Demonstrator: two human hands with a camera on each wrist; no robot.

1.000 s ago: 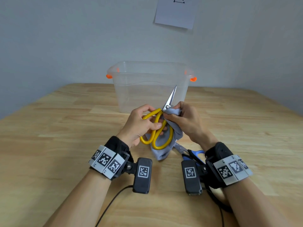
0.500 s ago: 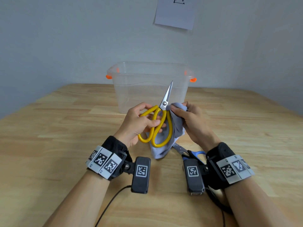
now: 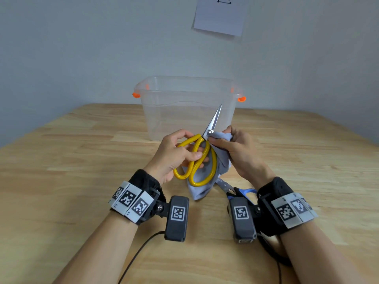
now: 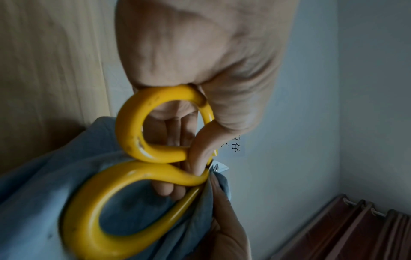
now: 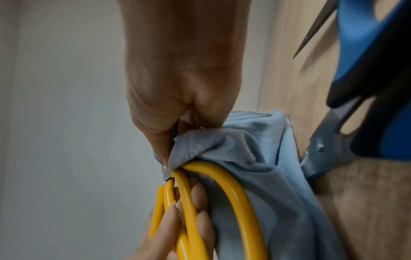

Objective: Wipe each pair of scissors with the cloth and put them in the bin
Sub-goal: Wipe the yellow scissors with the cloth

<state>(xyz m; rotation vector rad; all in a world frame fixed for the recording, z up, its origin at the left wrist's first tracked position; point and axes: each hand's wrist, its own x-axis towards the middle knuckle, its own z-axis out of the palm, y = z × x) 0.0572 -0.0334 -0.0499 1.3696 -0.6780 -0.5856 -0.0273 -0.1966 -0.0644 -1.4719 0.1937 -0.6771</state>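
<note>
Two hands work above the wooden table [image 3: 71, 160]. The left hand [image 3: 174, 154] has its fingers curled round the handles of the yellow scissors [image 3: 202, 158], thumb pressing on one loop, blades closed and pointing up toward the clear bin [image 3: 190, 111]. The right hand [image 3: 240, 150] pinches the grey-blue cloth [image 3: 222, 160] against the scissors at the pivot, and the rest of the cloth hangs down behind the handles. Blue-handled scissors [image 3: 242, 192] lie on the table under the right wrist. The bin stands upright at the far side of the table, near the wall.
</note>
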